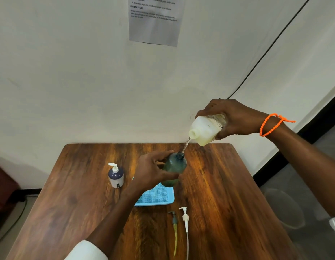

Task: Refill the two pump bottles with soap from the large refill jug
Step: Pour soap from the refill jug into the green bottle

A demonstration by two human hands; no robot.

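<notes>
Green bottle point(173, 170) gripped over the blue tray point(159, 197) by the left hand point(150, 170), soap streaming in.
Right hand point(233, 118) wraps the tilted jug point(205, 129); two loose pumps point(181, 222) lie near, capped bottle point(116, 176) left on the wood table point(69, 203).

A dark wood-grain desk point(73, 212) against the wall carries a navy pump bottle point(116, 176) standing at its left, a light blue perforated tray point(157, 197) mid-desk, and a green pump head point(174, 228) just beside a white pump head point(185, 225) lying near the front.

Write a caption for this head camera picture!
Right hand pours soap from white refill jug into dark green bottle held by left hand.
</notes>
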